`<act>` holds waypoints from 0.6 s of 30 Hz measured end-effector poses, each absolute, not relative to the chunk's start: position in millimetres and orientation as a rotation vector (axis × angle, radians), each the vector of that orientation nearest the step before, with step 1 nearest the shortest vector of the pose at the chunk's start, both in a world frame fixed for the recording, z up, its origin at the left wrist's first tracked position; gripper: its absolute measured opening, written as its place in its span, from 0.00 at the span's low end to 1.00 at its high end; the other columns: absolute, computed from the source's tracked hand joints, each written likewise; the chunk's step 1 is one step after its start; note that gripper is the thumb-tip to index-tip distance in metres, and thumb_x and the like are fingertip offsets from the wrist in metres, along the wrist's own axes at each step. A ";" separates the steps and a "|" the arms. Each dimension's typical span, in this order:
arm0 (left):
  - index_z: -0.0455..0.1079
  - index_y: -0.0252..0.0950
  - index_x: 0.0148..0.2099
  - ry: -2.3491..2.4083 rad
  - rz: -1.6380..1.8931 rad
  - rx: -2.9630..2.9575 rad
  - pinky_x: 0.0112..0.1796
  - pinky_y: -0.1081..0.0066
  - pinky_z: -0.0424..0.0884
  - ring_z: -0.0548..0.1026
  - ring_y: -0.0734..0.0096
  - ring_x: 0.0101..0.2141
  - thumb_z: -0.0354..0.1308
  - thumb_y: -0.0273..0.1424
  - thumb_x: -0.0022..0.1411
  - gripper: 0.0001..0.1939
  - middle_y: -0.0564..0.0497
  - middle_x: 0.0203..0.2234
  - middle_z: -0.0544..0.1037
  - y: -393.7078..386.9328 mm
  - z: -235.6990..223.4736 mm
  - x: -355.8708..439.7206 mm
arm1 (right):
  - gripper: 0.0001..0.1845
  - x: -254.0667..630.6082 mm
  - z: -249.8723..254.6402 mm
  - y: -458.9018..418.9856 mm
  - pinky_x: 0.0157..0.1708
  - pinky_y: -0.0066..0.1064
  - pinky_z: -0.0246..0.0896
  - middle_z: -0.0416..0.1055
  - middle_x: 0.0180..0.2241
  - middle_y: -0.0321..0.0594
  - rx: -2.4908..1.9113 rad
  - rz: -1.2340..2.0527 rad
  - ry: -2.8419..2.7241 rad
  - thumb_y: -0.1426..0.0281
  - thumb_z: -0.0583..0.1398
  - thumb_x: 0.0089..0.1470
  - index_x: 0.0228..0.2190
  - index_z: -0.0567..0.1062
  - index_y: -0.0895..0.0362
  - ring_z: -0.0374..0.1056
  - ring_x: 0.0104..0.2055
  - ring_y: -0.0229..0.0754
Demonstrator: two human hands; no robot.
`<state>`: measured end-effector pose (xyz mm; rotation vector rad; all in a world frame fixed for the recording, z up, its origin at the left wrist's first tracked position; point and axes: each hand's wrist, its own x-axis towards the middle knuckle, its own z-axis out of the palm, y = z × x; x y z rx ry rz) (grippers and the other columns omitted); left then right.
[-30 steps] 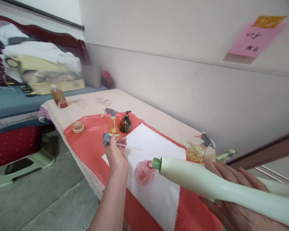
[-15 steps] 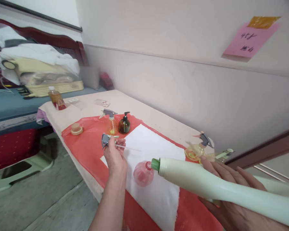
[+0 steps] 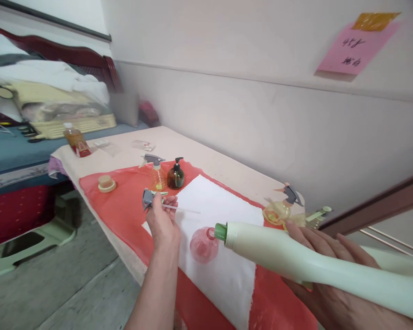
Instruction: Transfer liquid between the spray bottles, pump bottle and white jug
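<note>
Here's the left hand (image 3: pixel 163 224), just left of centre, thumb and fingers closed around a grey spray head (image 3: pixel 147 199), its thin pale tube pointing right over the white cloth (image 3: pixel 227 207). Over at lower right, the right hand (image 3: pixel 333 261) is clamped on a big pale green container (image 3: pixel 282 250), fingers showing along its far side. That container lies nearly level, and its green spout (image 3: pixel 220 232) is right at the mouth of the pink bottle (image 3: pixel 204 245); whether the two touch, I can't tell. The pink bottle is below the middle of the frame, on the white cloth, which lies over a red sheet (image 3: pixel 117 206) on the table (image 3: pixel 199 151).

Up beyond the left hand, a clear yellow spray bottle (image 3: pixel 159 178) stands just beside a dark pump bottle (image 3: pixel 175 177), both upright. A beige round cap (image 3: pixel 106 184) sits on the red sheet, left of them. Centre right, another yellow spray bottle (image 3: pixel 277 213) is partly hidden near the right fingers. Upper left, an amber bottle (image 3: pixel 76 141) is at the table's far end, and a pink note (image 3: pixel 359 49) is taped to the wall (image 3: pixel 227 50), upper right.
</note>
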<state>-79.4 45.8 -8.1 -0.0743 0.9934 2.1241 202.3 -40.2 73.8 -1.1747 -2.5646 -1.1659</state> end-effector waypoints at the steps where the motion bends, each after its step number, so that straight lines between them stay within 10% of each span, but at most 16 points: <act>1: 0.67 0.34 0.31 0.993 2.125 -0.076 0.35 0.71 0.71 0.75 0.73 0.28 0.60 0.36 0.56 0.10 0.53 0.22 0.74 45.7 -8.2 -79.4 | 0.30 202.1 72.8 -40.1 0.44 0.59 0.64 0.71 0.47 0.55 -1.174 -1.154 -2.566 0.78 0.45 0.53 0.54 0.69 0.56 0.68 0.47 0.63; 18: 0.67 0.34 0.31 0.998 2.123 -0.085 0.34 0.71 0.70 0.76 0.73 0.27 0.60 0.35 0.56 0.10 0.54 0.22 0.73 45.5 -8.2 -81.3 | 0.31 201.0 68.8 -40.4 0.43 0.65 0.62 0.71 0.47 0.55 -1.134 -1.042 -2.532 0.79 0.45 0.53 0.55 0.70 0.52 0.66 0.51 0.68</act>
